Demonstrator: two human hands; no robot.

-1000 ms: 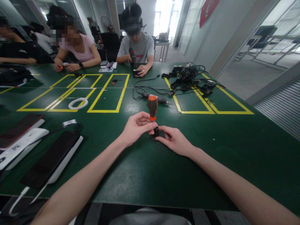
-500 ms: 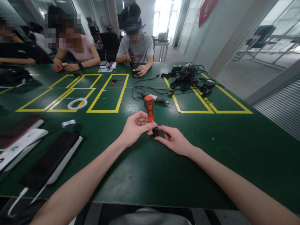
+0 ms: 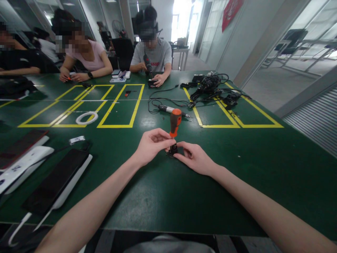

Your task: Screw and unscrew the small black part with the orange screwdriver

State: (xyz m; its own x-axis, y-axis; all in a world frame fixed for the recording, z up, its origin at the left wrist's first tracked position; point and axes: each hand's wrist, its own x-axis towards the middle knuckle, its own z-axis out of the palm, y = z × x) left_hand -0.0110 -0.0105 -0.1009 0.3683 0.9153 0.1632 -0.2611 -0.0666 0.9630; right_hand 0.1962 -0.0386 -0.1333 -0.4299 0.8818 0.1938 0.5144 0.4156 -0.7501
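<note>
An orange and dark-grey screwdriver [image 3: 174, 123] stands almost upright, handle up, over a small black part [image 3: 173, 149] on the green table. My left hand [image 3: 154, 144] is closed, its thumb and fingers pinching the screwdriver low down, just below the handle. The thin shaft is mostly hidden by these fingers. From the other side, my right hand [image 3: 193, 156] grips the black part between thumb and forefinger. What kind of part it is cannot be made out.
Beyond my hands lies a pen-shaped electric screwdriver [image 3: 171, 110] with a black cord. Tangled black cables [image 3: 210, 84] are at the back right, a white ring [image 3: 86, 117] and phones on white power banks [image 3: 56, 179] at left. Co-workers sit across the green table [image 3: 147, 203].
The screwdriver's handle has tipped a little to the right and turned, its side hole now facing right. Both my hands stay nearly in place.
</note>
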